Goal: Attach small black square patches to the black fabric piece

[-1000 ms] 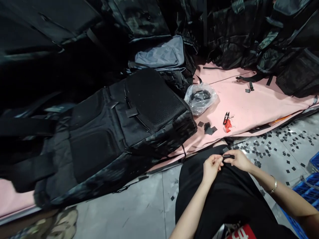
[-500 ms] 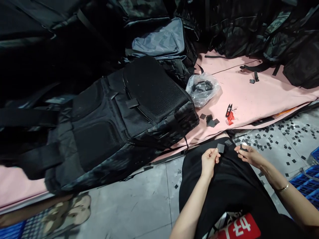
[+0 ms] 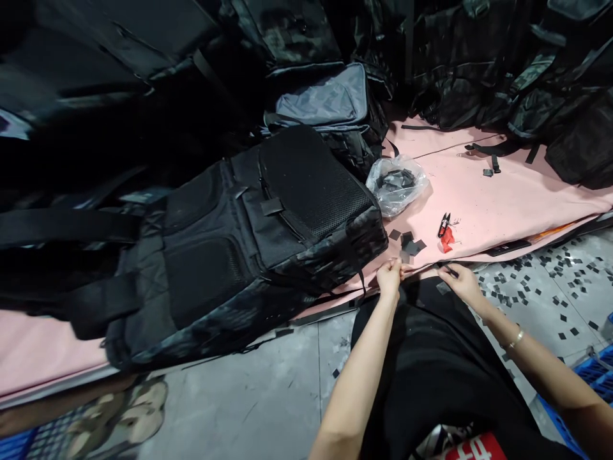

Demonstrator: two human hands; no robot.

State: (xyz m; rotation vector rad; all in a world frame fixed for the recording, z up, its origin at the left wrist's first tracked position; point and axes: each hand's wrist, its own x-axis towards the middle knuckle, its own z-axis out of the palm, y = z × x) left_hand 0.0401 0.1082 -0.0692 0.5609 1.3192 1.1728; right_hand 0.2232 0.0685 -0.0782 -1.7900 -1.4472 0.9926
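My left hand (image 3: 389, 278) is closed in a pinch at the front edge of the pink cloth, on a small dark square piece (image 3: 405, 257). Just beyond it, several similar black squares (image 3: 407, 243) lie loosely on the cloth. My right hand (image 3: 463, 284) is above my lap, its fingers pinching a small black piece (image 3: 451, 272). Another dark square (image 3: 443, 289) rests on my black clothing near the right fingertips. Black thread snips (image 3: 444, 225) with a red scrap (image 3: 447, 240) lie on the cloth beyond my right hand.
A large black backpack (image 3: 205, 255) lies on the pink cloth (image 3: 479, 211) to my left. A clear plastic bag (image 3: 397, 191) holds dark pieces. More bags (image 3: 454, 83) are stacked behind. Black squares (image 3: 522, 281) litter the floor at right, near a blue crate (image 3: 594, 377).
My left hand has moved forward with its square from over my lap to the cloth's edge. My right hand has shifted slightly forward and left. The view has tilted a little.
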